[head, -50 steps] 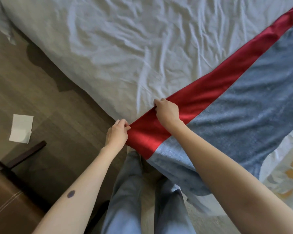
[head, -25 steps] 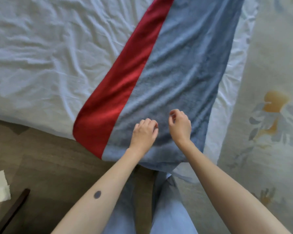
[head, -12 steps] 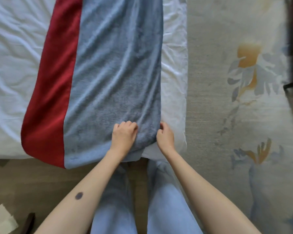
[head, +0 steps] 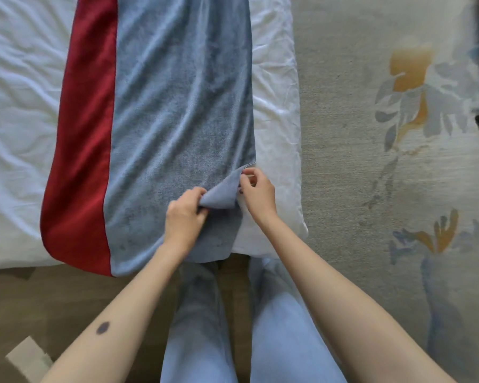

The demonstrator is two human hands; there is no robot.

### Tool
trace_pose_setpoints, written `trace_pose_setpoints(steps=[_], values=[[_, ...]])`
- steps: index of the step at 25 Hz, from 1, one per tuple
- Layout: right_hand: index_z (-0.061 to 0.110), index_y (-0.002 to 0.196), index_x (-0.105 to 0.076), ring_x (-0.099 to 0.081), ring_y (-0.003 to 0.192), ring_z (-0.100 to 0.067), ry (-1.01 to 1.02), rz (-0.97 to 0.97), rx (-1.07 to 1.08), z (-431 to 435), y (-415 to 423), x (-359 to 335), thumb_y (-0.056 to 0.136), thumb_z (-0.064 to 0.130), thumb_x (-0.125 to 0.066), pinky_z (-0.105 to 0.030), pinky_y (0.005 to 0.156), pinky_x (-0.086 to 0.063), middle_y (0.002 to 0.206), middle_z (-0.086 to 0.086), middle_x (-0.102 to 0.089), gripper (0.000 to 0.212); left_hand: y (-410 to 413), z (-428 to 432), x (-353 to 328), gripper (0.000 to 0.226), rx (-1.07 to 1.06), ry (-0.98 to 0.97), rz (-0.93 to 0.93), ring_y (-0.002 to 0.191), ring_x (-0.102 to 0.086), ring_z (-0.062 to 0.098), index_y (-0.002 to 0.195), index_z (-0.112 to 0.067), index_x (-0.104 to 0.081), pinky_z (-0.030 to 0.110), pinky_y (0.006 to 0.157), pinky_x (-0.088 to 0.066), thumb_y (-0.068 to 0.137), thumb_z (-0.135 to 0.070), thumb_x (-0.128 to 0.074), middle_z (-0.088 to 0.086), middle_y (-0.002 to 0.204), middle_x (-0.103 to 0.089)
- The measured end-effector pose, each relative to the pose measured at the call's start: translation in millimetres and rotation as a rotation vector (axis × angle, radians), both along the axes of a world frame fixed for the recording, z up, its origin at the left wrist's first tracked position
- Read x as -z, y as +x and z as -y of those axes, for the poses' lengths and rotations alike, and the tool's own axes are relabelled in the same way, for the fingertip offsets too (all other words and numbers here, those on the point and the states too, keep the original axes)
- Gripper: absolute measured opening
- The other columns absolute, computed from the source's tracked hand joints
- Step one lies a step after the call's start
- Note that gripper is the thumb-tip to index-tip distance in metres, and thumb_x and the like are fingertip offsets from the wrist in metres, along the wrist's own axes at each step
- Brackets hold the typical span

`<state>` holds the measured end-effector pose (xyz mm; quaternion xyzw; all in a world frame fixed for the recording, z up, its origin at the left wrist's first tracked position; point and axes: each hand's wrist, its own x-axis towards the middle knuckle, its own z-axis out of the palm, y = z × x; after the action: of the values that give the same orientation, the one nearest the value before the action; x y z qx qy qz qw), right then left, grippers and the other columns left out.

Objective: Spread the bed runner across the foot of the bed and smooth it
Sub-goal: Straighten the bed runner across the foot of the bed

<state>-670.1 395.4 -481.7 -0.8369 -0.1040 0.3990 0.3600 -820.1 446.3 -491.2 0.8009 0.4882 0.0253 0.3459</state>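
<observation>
The bed runner (head: 172, 111), grey-blue with a red band (head: 83, 150) along its left side, lies lengthwise on the white bed sheet (head: 14, 106). Its near end hangs over the mattress edge. The runner's right edge is folded up near the bed corner. My left hand (head: 184, 215) pinches that lifted flap from the left. My right hand (head: 256, 190) pinches the same flap's edge from the right. A strip of bare white sheet (head: 274, 106) shows to the right of the runner.
A grey carpet (head: 371, 161) with a flower pattern covers the floor to the right of the bed. Brown wood floor (head: 53, 305) runs along the near edge, with a white paper (head: 28, 357) lying at the lower left. My legs in light jeans (head: 205, 327) stand against the bed.
The view has swung from the runner's red corner to its grey right edge. Both hands let go of the red corner, moved right, and now lift a fold of the grey edge.
</observation>
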Motion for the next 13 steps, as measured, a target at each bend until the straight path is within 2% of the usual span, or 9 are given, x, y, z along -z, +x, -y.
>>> trace_pose_setpoints(steps=[3,6,10,13], values=[[0.014,0.101,-0.063,-0.062,0.095,-0.027,-0.059,0.021,0.006,0,0,5,0.091,0.018,-0.046,-0.043,0.088,-0.050,0.099,-0.010,-0.068,0.020,-7,-41,-5,0.008,-0.179,-0.081,-0.030,0.089,-0.062,0.031,0.089,-0.022,-0.059,0.040,0.075,-0.046,0.083,-0.027,-0.060,0.006,0.089,-0.069],[0.011,0.104,-0.064,-0.059,0.098,-0.024,-0.152,0.032,-0.089,11,-7,13,0.091,0.019,-0.047,-0.037,0.088,-0.048,0.107,-0.010,-0.066,0.022,-4,-62,6,0.013,-0.156,-0.155,-0.101,0.089,-0.062,0.027,0.088,-0.022,-0.059,0.042,0.081,-0.049,0.083,-0.034,-0.060,0.002,0.090,-0.068],[0.011,0.103,-0.066,-0.060,0.089,-0.018,-0.112,-0.007,-0.259,23,-25,19,0.088,0.024,-0.057,-0.032,0.082,-0.047,0.101,-0.008,-0.069,0.022,-1,-55,14,0.014,-0.192,-0.188,-0.087,0.090,-0.060,0.026,0.090,-0.022,-0.059,0.040,0.082,-0.047,0.084,-0.035,-0.059,0.002,0.092,-0.067],[0.008,0.100,-0.066,-0.061,0.091,-0.021,-0.163,-0.040,-0.266,27,-26,23,0.088,0.021,-0.060,-0.031,0.081,-0.047,0.096,-0.008,-0.069,0.018,-3,-51,12,0.015,-0.187,-0.164,-0.049,0.092,-0.057,0.024,0.092,-0.021,-0.061,0.040,0.083,-0.046,0.084,-0.033,-0.059,0.003,0.095,-0.064]])
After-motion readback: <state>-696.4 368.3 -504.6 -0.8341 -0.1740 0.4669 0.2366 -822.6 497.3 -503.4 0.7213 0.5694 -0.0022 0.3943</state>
